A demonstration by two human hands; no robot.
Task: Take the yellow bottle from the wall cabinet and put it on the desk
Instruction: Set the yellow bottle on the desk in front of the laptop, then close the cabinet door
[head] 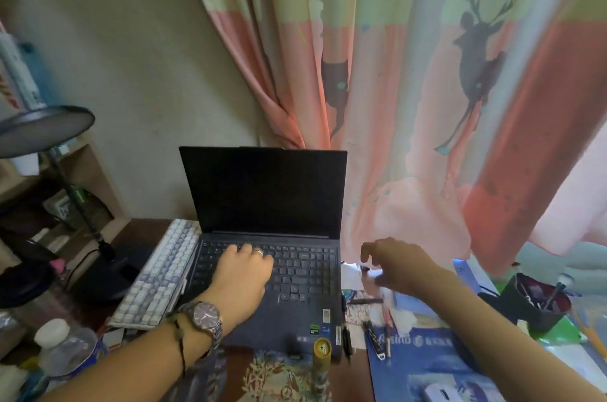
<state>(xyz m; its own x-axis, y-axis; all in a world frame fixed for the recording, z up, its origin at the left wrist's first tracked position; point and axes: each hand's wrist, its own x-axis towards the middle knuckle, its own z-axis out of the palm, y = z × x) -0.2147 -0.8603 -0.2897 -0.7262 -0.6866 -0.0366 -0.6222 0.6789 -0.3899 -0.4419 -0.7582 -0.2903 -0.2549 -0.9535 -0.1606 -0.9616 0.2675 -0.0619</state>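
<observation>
The yellow bottle (321, 358) stands upright on the desk (361, 365), just in front of the laptop's near edge, with its dark yellow cap towards me. Neither hand touches it. My left hand (244, 270) lies flat on the laptop keyboard (295, 270), a ring on one finger and a watch on the wrist. My right hand (392, 262) hovers right of the laptop over papers, fingers loosely curled and blurred, with nothing visibly in it. The wall cabinet is out of view.
An open dark laptop (267, 191) fills the desk's middle, with a white keyboard (157, 273) to its left. A black desk lamp (49, 129) and shelves stand at the left, and a clear plastic bottle (65, 349) at the near left. Pens, blue papers (427, 365) and a black pen cup (533, 299) lie right. A curtain (410, 89) hangs behind.
</observation>
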